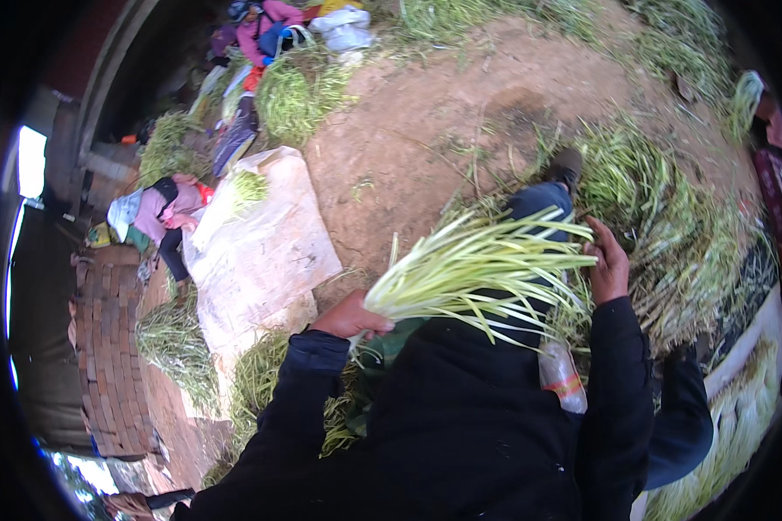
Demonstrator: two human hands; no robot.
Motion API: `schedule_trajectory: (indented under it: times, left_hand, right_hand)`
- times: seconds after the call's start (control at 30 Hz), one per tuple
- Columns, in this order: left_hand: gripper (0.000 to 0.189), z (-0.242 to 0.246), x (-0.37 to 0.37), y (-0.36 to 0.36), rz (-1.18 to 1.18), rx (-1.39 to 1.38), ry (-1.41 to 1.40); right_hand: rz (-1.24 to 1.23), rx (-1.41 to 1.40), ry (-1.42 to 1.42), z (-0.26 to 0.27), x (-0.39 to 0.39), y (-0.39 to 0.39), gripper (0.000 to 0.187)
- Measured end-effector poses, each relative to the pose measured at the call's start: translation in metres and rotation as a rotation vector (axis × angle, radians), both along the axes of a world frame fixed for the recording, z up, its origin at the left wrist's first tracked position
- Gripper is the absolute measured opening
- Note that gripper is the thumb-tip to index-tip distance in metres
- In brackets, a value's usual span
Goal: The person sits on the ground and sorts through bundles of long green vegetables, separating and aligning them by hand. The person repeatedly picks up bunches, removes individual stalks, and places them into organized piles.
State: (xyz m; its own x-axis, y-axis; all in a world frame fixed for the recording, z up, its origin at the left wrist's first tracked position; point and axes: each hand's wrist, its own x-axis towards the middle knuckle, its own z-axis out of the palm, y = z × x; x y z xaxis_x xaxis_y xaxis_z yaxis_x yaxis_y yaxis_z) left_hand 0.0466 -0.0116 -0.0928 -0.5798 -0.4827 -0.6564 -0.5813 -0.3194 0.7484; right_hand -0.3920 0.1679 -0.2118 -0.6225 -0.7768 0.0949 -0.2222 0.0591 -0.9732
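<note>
My left hand [350, 318] is closed around the white stem end of a bunch of long, flat, pale green leaves [476, 267] that look like chives. The bunch lies across my lap, leaves fanning to the right. At the leaf tips is my right hand [607, 262], fingers curled; whether it pinches any leaves cannot be made out. Beside my right leg spreads a heap of loose greens [678, 228] with dry, straw-like ends. A clear plastic bottle [562, 374] with a red and yellow band rests between my body and right forearm.
A pale sheet [267, 228] covers ground to the left, with a small bunch [249, 189] on it. A person in a light hat [125, 211] sits there. Others work at the far heap [300, 94]. At lower right, more bunches [730, 423] lie in rows. A brick stack [111, 352] stands left.
</note>
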Motion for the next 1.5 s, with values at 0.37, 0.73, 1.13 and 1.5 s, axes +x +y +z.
schedule_trajectory:
  times: [0.37, 0.73, 1.13, 1.5]
  left_hand:
    - [0.029, -0.013, 0.013, 0.009, -0.01, -0.017, 0.029]
    - [0.045, -0.025, 0.029, 0.015, 0.057, 0.034, 0.1]
    - [0.028, -0.015, 0.022, 0.006, 0.056, 0.061, 0.094]
    - [0.024, -0.001, 0.015, 0.012, 0.074, 0.01, 0.029]
  right_hand:
    - [-0.035, 0.017, -0.224, -0.032, -0.003, 0.001, 0.016]
    - [-0.238, -0.056, -0.578, -0.04, -0.052, 0.043, 0.019]
    - [-0.269, 0.017, 0.36, 0.07, 0.025, 0.044, 0.044]
    - [-0.027, 0.093, 0.523, 0.101, 0.082, 0.013, 0.013]
